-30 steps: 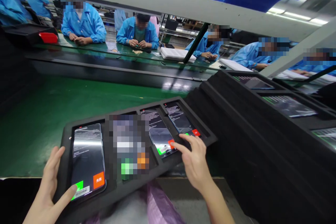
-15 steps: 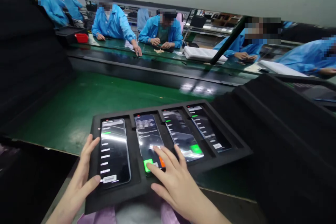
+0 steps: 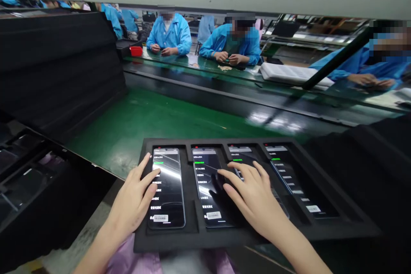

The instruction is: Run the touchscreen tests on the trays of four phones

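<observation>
A black foam tray [image 3: 257, 235] lies in front of me with several phones set in its slots, their screens lit with lists of text. My left hand [image 3: 136, 197] rests open on the tray's left edge, its thumb and fingers on the leftmost phone [image 3: 167, 188]. My right hand [image 3: 253, 199] lies open with spread fingers across the second phone [image 3: 208, 184] and the third phone [image 3: 239, 156], fingertips touching the glass. The rightmost phone [image 3: 297, 184] is untouched.
Stacks of black foam trays stand at the left [image 3: 58, 68] and right [image 3: 379, 154]; another tray [image 3: 25, 180] sits low at the left. A green conveyor belt [image 3: 160, 115] runs behind the tray. Several people in blue coats [image 3: 170, 34] work at the far bench.
The view has swung left. My right hand moved from the rightmost phones to the middle ones. My left hand shifted up the leftmost phone. The coloured buttons on the screens gave way to text lists.
</observation>
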Action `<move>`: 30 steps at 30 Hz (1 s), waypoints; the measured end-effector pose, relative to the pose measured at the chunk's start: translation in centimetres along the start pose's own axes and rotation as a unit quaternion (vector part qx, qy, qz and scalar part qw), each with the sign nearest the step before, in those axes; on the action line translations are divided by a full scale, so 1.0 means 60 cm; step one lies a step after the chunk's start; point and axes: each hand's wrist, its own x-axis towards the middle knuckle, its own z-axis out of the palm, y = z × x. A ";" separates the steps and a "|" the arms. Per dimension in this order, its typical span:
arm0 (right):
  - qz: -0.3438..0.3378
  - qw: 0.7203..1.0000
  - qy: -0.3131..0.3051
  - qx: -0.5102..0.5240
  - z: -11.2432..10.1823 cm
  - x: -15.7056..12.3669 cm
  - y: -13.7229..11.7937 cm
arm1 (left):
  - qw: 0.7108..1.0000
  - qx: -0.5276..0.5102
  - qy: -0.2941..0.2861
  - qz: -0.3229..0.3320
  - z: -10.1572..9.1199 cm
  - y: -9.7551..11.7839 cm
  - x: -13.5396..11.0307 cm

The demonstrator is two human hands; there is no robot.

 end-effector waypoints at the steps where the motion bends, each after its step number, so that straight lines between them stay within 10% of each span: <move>1: -0.002 1.000 -0.005 -0.005 0.000 0.004 -0.001 | 1.000 0.005 0.000 -0.003 0.001 0.000 -0.001; 19: 0.168 0.986 -0.015 -0.020 -0.018 -0.026 0.074 | 0.997 -0.040 0.050 -0.047 0.024 -0.026 -0.004; 30: 0.287 0.956 0.054 -0.036 -0.034 -0.066 0.154 | 0.987 -0.101 0.043 -0.116 0.013 0.023 -0.007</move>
